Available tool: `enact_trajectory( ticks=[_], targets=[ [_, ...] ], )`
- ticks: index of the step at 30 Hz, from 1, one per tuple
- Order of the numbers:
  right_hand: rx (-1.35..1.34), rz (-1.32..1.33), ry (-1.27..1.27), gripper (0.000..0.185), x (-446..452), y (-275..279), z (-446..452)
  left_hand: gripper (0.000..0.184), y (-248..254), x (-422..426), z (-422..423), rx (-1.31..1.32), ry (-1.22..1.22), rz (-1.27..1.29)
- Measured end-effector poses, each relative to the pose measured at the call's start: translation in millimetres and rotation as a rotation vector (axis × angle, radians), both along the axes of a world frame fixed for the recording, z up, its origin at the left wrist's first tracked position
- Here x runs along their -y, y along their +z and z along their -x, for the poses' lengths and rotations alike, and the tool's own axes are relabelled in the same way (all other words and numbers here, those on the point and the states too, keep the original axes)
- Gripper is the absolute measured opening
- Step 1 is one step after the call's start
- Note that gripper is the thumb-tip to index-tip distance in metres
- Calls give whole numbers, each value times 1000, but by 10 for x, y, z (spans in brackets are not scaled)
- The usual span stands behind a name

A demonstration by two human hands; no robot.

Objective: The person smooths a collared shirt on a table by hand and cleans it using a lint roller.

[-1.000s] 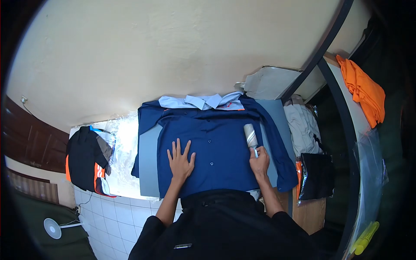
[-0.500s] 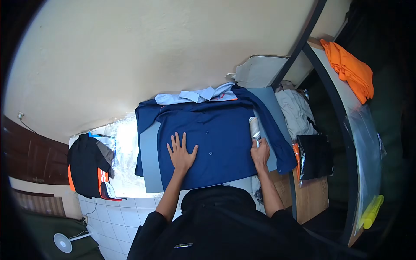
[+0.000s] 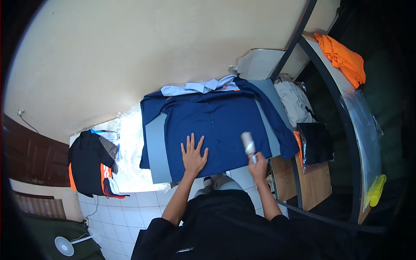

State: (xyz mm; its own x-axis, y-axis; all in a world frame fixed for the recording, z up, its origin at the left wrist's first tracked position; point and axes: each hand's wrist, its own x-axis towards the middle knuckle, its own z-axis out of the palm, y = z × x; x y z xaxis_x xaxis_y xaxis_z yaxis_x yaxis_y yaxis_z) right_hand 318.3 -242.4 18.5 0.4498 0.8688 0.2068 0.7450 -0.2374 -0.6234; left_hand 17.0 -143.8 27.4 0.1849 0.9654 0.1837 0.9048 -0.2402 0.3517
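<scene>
A navy button-up shirt (image 3: pixel 195 119) is spread over a grey board (image 3: pixel 157 132), its sleeves out to both sides. Light grey-blue cloth (image 3: pixel 197 88) with an orange edge shows at its collar end. My left hand (image 3: pixel 194 156) lies flat on the shirt's lower front, fingers spread. In my right hand (image 3: pixel 258 167) is the handle of a lint roller (image 3: pixel 248 143), slightly blurred by motion. The roller's pale cylinder is over the lower right part of the shirt; whether it touches the cloth I cannot tell.
Left on the white table (image 3: pixel 130 151) lies a black shirt (image 3: pixel 89 162) with orange parts. At right are grey clothes (image 3: pixel 294 102), a black garment in plastic (image 3: pixel 314 145) and a shelf with folded orange cloth (image 3: pixel 342 58). A white fan (image 3: pixel 65 245) stands lower left.
The lint roller in my right hand has moved toward the shirt's hem and slightly left, tilting. My left hand remains flat on the shirt. The whole view has shifted a little.
</scene>
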Motion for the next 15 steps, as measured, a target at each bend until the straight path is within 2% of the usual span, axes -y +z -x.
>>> enact_trajectory(
  ticks=[2,4,7,10,12,15],
  targets=[
    [-91,86,-192,28,-60,34,-292,62,-28,2,-3,14,3,-16],
    [-84,11,-264,28,-59,68,-377,62,-53,33,8,16,5,-27],
    [-208,36,-143,28,214,65,-24,62,-46,15,11,8,13,-36],
    [-36,36,229,27,683,129,539,62,-50,29,18,5,6,-32],
    [-13,-77,279,26,762,191,657,62,-63,27,26,4,3,-27],
    [-138,37,74,26,725,-63,253,62,-89,32,43,8,-3,-41]
  ],
)
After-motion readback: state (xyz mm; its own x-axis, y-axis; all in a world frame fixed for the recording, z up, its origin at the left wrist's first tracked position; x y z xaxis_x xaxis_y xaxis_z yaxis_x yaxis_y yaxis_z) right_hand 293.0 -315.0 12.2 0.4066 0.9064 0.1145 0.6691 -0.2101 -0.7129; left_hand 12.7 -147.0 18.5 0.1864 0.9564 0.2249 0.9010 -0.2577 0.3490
